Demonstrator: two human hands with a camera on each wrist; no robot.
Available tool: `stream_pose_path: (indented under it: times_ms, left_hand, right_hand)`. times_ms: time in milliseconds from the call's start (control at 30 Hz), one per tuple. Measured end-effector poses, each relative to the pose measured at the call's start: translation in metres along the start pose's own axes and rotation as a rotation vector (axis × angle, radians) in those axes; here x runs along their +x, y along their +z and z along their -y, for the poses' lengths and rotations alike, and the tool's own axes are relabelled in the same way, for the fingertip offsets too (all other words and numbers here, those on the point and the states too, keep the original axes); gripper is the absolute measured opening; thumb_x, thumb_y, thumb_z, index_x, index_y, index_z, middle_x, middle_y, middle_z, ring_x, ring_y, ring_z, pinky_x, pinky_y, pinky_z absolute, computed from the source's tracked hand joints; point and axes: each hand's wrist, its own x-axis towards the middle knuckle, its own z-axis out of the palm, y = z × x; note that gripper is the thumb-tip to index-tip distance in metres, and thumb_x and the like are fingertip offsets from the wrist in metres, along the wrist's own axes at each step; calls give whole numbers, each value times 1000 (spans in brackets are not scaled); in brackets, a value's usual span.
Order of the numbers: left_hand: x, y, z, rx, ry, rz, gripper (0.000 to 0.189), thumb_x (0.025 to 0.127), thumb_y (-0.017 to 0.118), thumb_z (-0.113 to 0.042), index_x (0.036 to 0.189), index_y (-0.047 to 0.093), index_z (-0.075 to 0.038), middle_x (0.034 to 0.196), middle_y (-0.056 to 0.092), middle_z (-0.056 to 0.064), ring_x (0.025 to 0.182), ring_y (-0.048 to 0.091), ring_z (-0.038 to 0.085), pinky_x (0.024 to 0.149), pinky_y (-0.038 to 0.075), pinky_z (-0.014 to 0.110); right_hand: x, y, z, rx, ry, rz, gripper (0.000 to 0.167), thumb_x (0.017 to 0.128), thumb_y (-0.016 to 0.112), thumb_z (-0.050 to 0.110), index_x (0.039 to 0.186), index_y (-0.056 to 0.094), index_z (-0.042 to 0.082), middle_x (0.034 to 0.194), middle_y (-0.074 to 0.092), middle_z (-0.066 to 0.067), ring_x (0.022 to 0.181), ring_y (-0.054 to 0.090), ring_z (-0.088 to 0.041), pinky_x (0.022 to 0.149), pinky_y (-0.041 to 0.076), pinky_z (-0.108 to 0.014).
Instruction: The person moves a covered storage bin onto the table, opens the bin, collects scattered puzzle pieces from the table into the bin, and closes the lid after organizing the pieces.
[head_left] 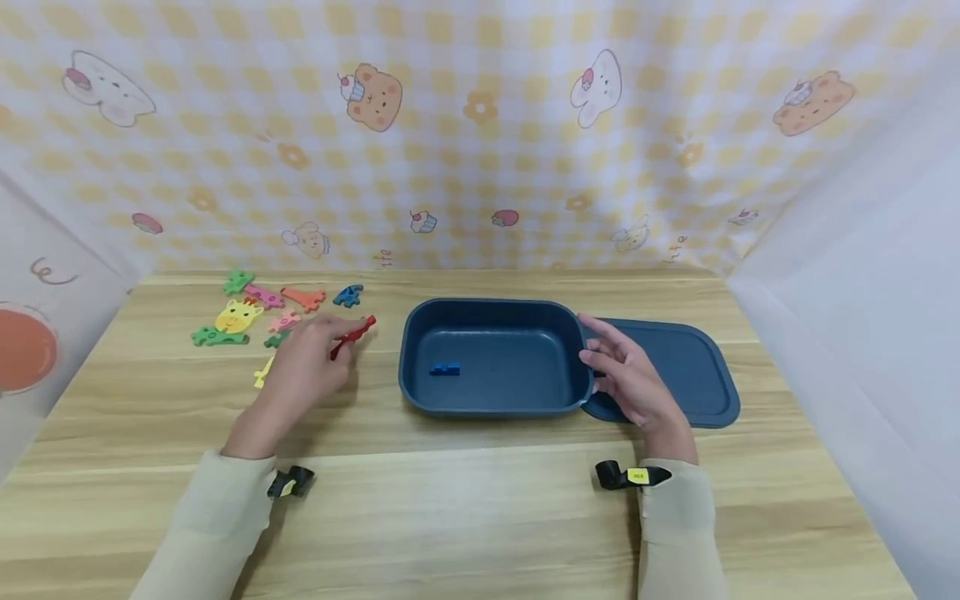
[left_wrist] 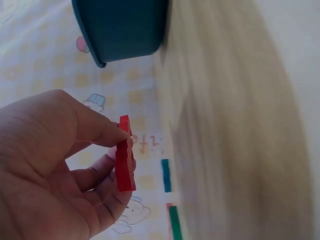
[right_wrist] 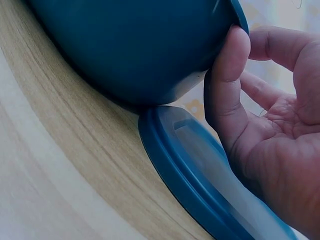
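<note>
My left hand [head_left: 311, 358] pinches a red puzzle piece [head_left: 352, 335] between thumb and fingers, left of a dark blue plastic box [head_left: 495, 410]. In the left wrist view the red piece [left_wrist: 125, 160] stands on edge between the fingertips, above the table. A small blue piece [head_left: 445, 368] lies inside the box, toward its left. My right hand [head_left: 630, 375] touches the right end of the box, its fingers loosely extended at the rim. The right wrist view has one digit against the outer wall of the box [right_wrist: 135, 55].
A matching blue lid [head_left: 686, 371] lies right of the box, partly under the right hand. Several colored foam-like pieces lie at left, among them a yellow giraffe head [head_left: 238, 317], an orange piece [head_left: 303, 298] and a blue piece [head_left: 348, 295]. A patterned curtain [head_left: 480, 167] hangs behind the table.
</note>
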Motion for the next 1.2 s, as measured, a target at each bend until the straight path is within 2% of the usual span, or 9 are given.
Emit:
stream_pose_path:
  times_ms: [133, 200, 333, 367, 567, 767, 967, 1200]
  left_hand:
    - [6, -5, -9, -37, 1, 1, 41, 96, 63, 3, 134, 72, -4, 131, 71, 24, 93, 61, 34, 60, 41, 32]
    - [6, -7, -12, -42, -2, 3, 41, 96, 64, 2, 136, 72, -6, 133, 70, 23, 85, 59, 32, 56, 39, 31]
    - [6, -9, -18, -34, 36, 0, 42, 96, 65, 1, 136, 73, -9, 130, 72, 22, 67, 51, 25, 51, 37, 28]
    - [6, -9, -20, -34, 49, -5, 41, 96, 65, 1, 136, 73, -9, 129, 72, 21, 66, 51, 24, 51, 38, 28]
    - [5, -8, -30, -51, 106, -49, 39, 97, 66, 0, 134, 74, -9, 122, 73, 18, 85, 58, 28, 59, 43, 28]
    - [9, -5, -43, -45, 152, -61, 37, 98, 67, -2, 134, 74, -11, 122, 74, 13, 93, 59, 29, 64, 45, 30]
    - [16, -2, -54, -58, 182, -28, 38, 100, 66, -4, 136, 73, -14, 124, 73, 11, 98, 58, 27, 66, 48, 30]
    - [17, 3, -60, -118, 220, 32, 42, 101, 65, -2, 139, 71, -17, 130, 69, 11, 110, 59, 27, 77, 53, 34]
  right_hand:
    - [1, 0, 3, 3, -10, -6, 62, 109, 54, 5, 166, 32, 12, 104, 58, 11, 81, 59, -3, 61, 56, -18]
    - [2, 1, 4, 8, -13, -2, 62, 109, 54, 5, 166, 32, 12, 104, 58, 11, 81, 59, -3, 61, 56, -18]
    - [3, 1, 3, 10, -12, 9, 62, 109, 52, 4, 167, 31, 13, 104, 58, 12, 81, 58, -3, 61, 56, -17]
    - [3, 1, 3, 10, -11, 9, 62, 109, 52, 4, 167, 31, 13, 104, 57, 12, 81, 58, -3, 61, 56, -17]
    - [2, 0, 0, 16, -9, -3, 61, 109, 53, 5, 166, 33, 14, 106, 56, 11, 81, 57, -2, 61, 57, -18]
    - [1, -1, -2, 32, -16, -12, 63, 108, 56, 5, 166, 32, 12, 107, 57, 10, 80, 59, -2, 61, 57, -18]
    - [0, 1, -4, 46, -7, -6, 64, 108, 55, 3, 167, 32, 12, 106, 58, 12, 81, 59, -3, 61, 57, -18]
    - [4, 4, -2, 34, -12, -2, 63, 108, 54, 4, 167, 32, 12, 106, 57, 10, 80, 59, -3, 61, 58, -18]
